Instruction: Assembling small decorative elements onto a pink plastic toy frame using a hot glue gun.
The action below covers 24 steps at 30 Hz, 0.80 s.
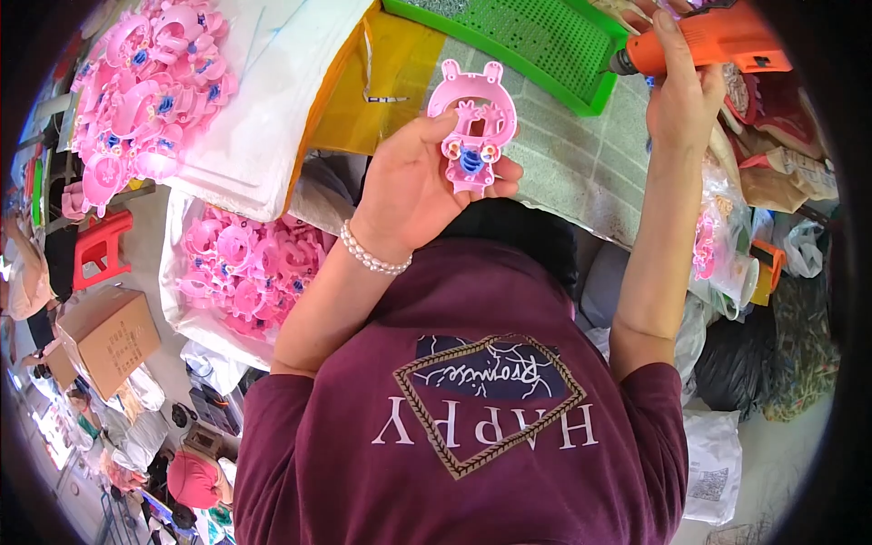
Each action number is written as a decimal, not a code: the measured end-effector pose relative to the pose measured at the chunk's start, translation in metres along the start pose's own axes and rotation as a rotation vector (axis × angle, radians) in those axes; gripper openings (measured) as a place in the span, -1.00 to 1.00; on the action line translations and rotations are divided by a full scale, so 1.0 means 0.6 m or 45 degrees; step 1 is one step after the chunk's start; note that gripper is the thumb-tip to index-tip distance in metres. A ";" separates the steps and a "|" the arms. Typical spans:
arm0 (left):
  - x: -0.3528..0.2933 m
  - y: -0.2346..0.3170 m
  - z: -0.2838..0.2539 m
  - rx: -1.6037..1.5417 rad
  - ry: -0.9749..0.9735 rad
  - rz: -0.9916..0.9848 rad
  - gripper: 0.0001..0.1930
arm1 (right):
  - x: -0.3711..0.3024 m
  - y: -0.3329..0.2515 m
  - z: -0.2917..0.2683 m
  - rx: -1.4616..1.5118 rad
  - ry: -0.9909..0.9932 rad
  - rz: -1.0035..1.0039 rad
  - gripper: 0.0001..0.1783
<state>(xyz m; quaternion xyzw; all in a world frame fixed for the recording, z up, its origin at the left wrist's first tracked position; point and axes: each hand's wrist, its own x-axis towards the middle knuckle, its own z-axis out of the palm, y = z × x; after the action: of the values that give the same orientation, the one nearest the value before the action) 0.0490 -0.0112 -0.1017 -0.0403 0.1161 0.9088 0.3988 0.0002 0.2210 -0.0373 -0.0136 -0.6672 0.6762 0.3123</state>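
My left hand (404, 177) is closed on a pink plastic toy shell (468, 86) with two ears, a round open ring and a blue part near its lower end. The thumb lies along its left edge, and fingertips show at its right side. At the upper right, my right hand (683, 102) grips an orange power screwdriver (699, 44). The tool's dark chuck points left, at the corner of a green perforated tray (581, 102). A gap separates the tool from the pink shell.
Many pink shells (136, 100) with blue parts lie heaped on a white surface (263, 109) at the upper left. More pink shells (250, 263) fill a white sack below. A red stool (102, 247) and a cardboard box (109, 341) stand left. Bags (736, 363) crowd the right.
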 end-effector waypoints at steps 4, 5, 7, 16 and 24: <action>0.005 -0.009 -0.005 0.050 0.080 0.039 -0.67 | 0.003 0.036 -0.017 1.771 -0.202 0.387 -0.71; 0.005 -0.010 -0.007 0.048 0.099 0.063 -0.68 | 0.000 0.023 -0.011 0.906 -0.081 0.158 -0.68; 0.005 -0.011 -0.022 0.047 0.052 0.067 -0.64 | -0.003 0.015 -0.006 0.040 0.033 -0.059 -0.65; 0.012 -0.015 -0.014 0.226 0.167 0.112 -0.64 | 0.003 0.024 -0.024 -0.113 0.091 0.012 -0.61; 0.003 -0.017 -0.006 0.155 0.190 0.216 -0.63 | -0.121 0.016 -0.014 -0.632 0.019 -0.736 -0.39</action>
<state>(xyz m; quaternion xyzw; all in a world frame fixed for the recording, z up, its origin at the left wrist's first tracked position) 0.0553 -0.0040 -0.1074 -0.0734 0.2034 0.9250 0.3123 0.0584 0.1973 -0.0759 0.0950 -0.7847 0.3778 0.4821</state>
